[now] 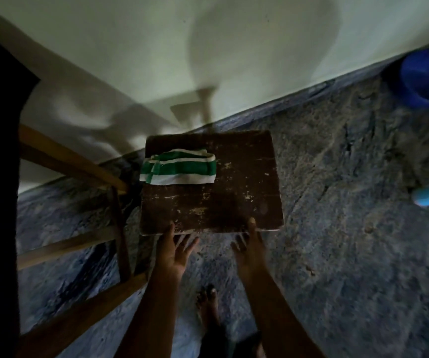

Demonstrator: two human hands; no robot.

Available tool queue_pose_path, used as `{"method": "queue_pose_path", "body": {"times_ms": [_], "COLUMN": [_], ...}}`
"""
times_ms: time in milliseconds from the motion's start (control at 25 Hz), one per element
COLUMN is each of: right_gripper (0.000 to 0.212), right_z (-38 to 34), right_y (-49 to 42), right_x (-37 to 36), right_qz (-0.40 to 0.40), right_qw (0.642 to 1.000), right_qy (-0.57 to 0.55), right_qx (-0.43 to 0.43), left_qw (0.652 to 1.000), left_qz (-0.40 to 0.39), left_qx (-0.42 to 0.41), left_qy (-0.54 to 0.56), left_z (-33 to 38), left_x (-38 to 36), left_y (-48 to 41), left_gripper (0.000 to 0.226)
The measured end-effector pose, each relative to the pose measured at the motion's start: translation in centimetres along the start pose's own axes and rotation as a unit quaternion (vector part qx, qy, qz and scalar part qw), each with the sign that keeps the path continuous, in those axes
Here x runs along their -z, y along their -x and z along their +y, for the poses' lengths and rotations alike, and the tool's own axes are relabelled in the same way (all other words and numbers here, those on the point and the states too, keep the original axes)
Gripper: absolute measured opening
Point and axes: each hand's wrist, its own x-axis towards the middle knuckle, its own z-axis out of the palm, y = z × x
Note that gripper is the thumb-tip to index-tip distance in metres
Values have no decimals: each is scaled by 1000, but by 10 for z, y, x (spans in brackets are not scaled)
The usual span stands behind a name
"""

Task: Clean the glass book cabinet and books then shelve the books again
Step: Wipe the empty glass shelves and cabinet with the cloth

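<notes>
Watch the dark brown, scuffed wooden board with rounded corners. It may be a stool top or a loose panel, and the blur won't settle which. Everything hangs on its near edge, where your left hand and right hand meet it. Each thumb lies on top of the board and the fingers are splayed straight below its rim. I cannot tell whether you are truly clamping it or only touching it. That's the danger: you hold only the one edge, so the far side could dip and the board swing down. It could then land on the bare foot directly below its near edge, or crack onto the mottled grey-blue stone floor under it. Any tilt also threatens the folded green-and-white striped cloth, which lies loose on the far-left part of the board. It is close to the left edge, so a lean that way would likely slide it off into the floor grit. Mind the pale wooden frame of slanted rails just left of the board, because a swing that way could knock a corner. The round blue plastic bucket stands well off to the board's far right, against the wall. The cloth itself looks soft and thin, folded into a rough oblong. It has broad green bands between white ones and a crossing stripe at its left end, and it appears dry and limp.
</notes>
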Motion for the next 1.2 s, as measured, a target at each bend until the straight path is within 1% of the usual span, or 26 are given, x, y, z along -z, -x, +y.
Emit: {"method": "queue_pose_path", "body": {"times_ms": [40,80,120,160,200,240,280,360,440,480,560,600,680,760,800,880,920,960,1000,1040,1120,1200], "right_gripper": [70,65,63,61,60,60,59,58,60,62,61,60,52,46,50,70,72,59,42,33,36,25], "right_z": [3,5,8,9,9,4,-1,-20,-38,-46,-57,-62,-69,-72,-73,-70,-68,-69,-70,-74,-83,-96], "right_y": [-4,-9,-14,-15,-20,-23,-29,-44,-57,-58,-60,-59,-55,-49,-43,-49,-54,-52,-53,-47,-41,-28], "right_x": [-14,-27,-36,-44,-48,-54,-59,-74,-89,-93,-90,-85,-71,-57,-55,-48,-44,-41,-37,-34,-27,-20], "right_qz": [-34,-28,-7,1,-1,-9,-19,-29,-27,-19,-9,-19,-50,-59,-42,-27,-42,-44,-44,-43,-60,-85], "right_qw": [997,995,995,996,996,996,996,997,997,998,998,998,997,996,994,988,985,984,985,984,975,956], "right_qy": [-64,-95,-97,-93,-88,-85,-78,-57,-21,-2,38,52,64,62,97,153,162,169,162,167,200,248], "right_qx": [-21,-16,-3,12,19,28,30,46,65,67,51,38,-2,-27,-28,-20,-27,-27,-36,-43,-76,-130], "left_qw": [1000,999,999,997,995,994,992,989,991,991,991,991,994,996,995,996,995,993,991,989,985,984], "left_qz": [-15,-25,-37,-54,-75,-89,-104,-120,-89,-76,-68,-69,-39,5,20,30,29,38,49,65,87,101], "left_qx": [-10,-22,-28,-39,-55,-57,-65,-70,-59,-56,-56,-59,-44,-8,6,13,7,1,-3,-2,-5,-9], "left_qy": [10,15,25,34,42,42,43,56,84,93,97,99,98,91,93,85,92,109,124,133,147,144], "left_z": [1,0,-2,-1,3,7,13,22,24,21,8,1,-11,-16,-18,-24,-28,-33,-39,-43,-51,-63], "left_x": [0,1,-2,-5,-9,-12,-17,-30,-46,-54,-59,-59,-56,-51,-50,-49,-48,-46,-44,-45,-51,-55], "left_y": [-5,-12,-14,-15,-14,-19,-24,-39,-48,-47,-37,-33,-26,-19,-14,-8,-6,-3,-1,6,19,27], "left_gripper": [28,21,17,33,58,74,79,68,52,51,64,67,53,46,47,49,48,46,45,44,40,32]}}
